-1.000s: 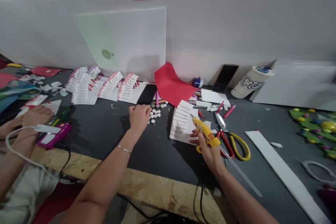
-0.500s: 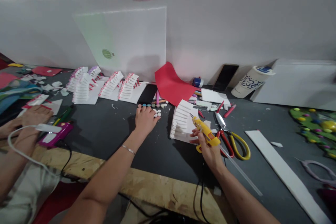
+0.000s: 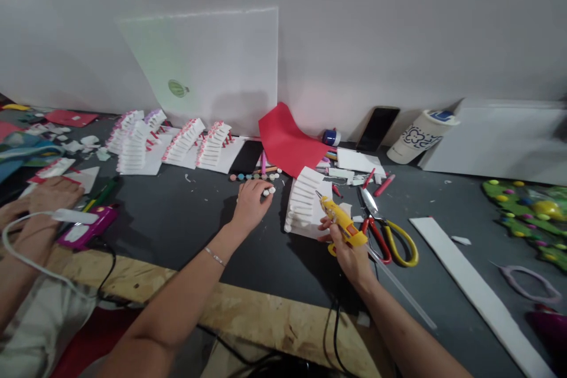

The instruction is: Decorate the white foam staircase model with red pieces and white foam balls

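Note:
My right hand [image 3: 348, 251] grips a yellow hot glue gun [image 3: 340, 220], its nozzle pointing up-left over a white paper piece with folded strips [image 3: 303, 204]. My left hand [image 3: 251, 204] rests on the dark table, fingers curled and pinching a small white round piece [image 3: 267, 191] from a little heap of such pieces. A row of small coloured dots [image 3: 248, 176] lies just beyond the left hand.
Red-and-yellow scissors [image 3: 390, 236] lie right of the glue gun. Red paper [image 3: 287, 142], a phone [image 3: 376, 128], a paper cup [image 3: 419, 136] and finished strip pieces [image 3: 177, 144] line the white partition. Another person's hands [image 3: 39, 207] and a pink glue gun [image 3: 86, 227] are at left.
My left hand slid right across the heap of white pieces and closed its fingers on one. The right hand with the glue gun stayed almost still.

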Demonstrator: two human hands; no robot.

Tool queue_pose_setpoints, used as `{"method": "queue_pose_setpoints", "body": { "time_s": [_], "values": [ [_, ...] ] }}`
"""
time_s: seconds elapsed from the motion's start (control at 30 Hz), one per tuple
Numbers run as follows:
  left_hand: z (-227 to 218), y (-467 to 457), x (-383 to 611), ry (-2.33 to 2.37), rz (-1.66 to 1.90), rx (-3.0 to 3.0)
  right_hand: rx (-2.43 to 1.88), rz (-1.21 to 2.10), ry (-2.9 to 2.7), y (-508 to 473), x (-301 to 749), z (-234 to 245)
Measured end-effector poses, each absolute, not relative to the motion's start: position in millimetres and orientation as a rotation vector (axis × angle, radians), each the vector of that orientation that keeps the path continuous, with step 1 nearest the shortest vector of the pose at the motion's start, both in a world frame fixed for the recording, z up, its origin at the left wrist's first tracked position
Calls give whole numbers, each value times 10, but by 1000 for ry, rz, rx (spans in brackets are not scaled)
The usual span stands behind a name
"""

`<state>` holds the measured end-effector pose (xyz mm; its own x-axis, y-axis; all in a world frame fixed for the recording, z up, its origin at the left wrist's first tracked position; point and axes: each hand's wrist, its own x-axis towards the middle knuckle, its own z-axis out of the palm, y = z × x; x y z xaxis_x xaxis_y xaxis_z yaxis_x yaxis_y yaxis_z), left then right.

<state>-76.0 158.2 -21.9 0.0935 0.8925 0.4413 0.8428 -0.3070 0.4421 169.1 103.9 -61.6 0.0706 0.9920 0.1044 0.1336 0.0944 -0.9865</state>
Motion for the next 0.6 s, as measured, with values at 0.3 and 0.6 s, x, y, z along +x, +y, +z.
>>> {"method": "queue_pose_setpoints", "body": {
  "time_s": [0.3,0.6],
  "values": [
    [-210,1567,-687,1383,1232,1716,-1163,979,-1343,987,1641,-570],
    [-198,1529,-528,977,1185,1054,-1014,933,-1568,958,1704,-607]
  ]
}}
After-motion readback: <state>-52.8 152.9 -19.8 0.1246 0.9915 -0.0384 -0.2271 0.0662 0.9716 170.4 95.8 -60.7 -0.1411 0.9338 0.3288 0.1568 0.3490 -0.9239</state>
